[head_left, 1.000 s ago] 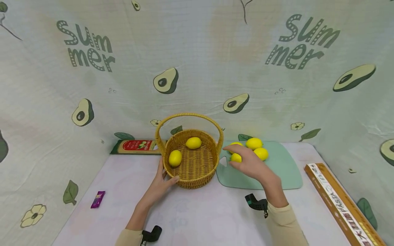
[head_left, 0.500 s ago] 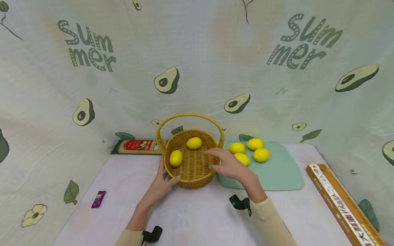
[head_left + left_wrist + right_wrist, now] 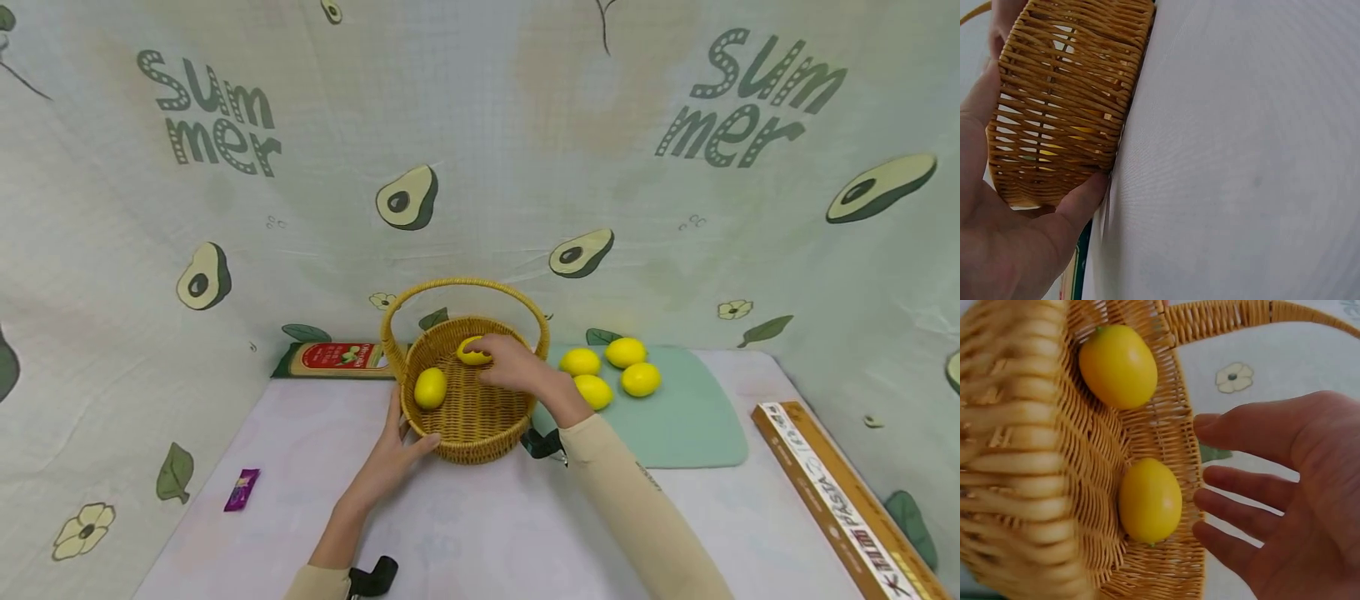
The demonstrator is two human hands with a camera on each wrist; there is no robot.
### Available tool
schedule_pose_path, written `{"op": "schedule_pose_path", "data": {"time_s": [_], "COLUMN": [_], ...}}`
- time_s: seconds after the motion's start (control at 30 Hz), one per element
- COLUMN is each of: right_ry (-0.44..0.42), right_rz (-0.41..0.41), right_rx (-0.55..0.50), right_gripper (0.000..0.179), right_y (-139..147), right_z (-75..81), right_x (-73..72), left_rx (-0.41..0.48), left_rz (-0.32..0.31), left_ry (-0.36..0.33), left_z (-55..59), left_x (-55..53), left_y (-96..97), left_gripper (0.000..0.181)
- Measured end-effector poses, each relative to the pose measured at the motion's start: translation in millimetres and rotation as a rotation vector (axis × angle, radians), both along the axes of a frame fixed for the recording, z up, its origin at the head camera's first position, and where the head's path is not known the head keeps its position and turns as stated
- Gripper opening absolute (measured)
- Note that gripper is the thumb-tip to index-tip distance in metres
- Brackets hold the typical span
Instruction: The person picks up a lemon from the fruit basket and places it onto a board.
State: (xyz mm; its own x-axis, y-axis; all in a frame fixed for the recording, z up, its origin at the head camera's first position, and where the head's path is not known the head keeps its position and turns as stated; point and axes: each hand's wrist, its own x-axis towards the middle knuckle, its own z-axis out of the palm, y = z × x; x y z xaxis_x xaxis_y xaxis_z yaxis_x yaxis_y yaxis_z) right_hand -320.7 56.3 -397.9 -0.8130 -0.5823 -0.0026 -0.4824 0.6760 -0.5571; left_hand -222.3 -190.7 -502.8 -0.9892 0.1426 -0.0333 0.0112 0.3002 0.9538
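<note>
A wicker basket with a tall arched handle stands at the middle of the table. My left hand grips its near-left side, thumb and fingers spread against the woven wall. Two yellow lemons lie inside: one lemon at the left, another lemon at the back, partly hidden behind my right hand. That hand reaches over the basket's right side with bent, loose fingers. In the right wrist view, its fingers are apart from both lemons and hold nothing.
Right of the basket, several lemons sit on a pale green cutting board. A long pasta box lies along the right edge. Behind the basket's left side is a flat packet. A small purple wrapped sweet lies at the left.
My right hand has moved left from above the lemons on the board, across the basket's rim, to the back lemon. My left hand stays on the basket.
</note>
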Motion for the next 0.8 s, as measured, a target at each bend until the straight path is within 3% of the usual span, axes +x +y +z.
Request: {"op": "schedule_pose_path", "data": {"time_s": [0.17,0.37,0.67,0.8], "right_ry": [-0.057,-0.037,-0.104,-0.093], "right_rz": [-0.018,-0.038,-0.062,-0.049], "right_rx": [0.066,0.079,0.138,0.183], "right_gripper": [0.052,0.054,0.059,0.056], "right_y": [-8.0,-11.2,-17.9,-24.7], "right_z": [-0.7,-7.8,-14.6,-16.0], "right_x": [-20.5,-38.9,-46.6,-46.5], "left_rx": [0.018,0.020,0.026,0.027], "left_rz": [-0.009,-0.004,-0.007,-0.005], "left_ry": [0.006,0.006,0.023,0.030], "left_z": [-1.4,0.3,0.3,-0.4], "left_x": [-0.4,3.1,2.7,0.7], "left_y": [0.6,1.8,2.0,-0.5], "left_gripper": [0.106,0.107,0.107,0.106]}}
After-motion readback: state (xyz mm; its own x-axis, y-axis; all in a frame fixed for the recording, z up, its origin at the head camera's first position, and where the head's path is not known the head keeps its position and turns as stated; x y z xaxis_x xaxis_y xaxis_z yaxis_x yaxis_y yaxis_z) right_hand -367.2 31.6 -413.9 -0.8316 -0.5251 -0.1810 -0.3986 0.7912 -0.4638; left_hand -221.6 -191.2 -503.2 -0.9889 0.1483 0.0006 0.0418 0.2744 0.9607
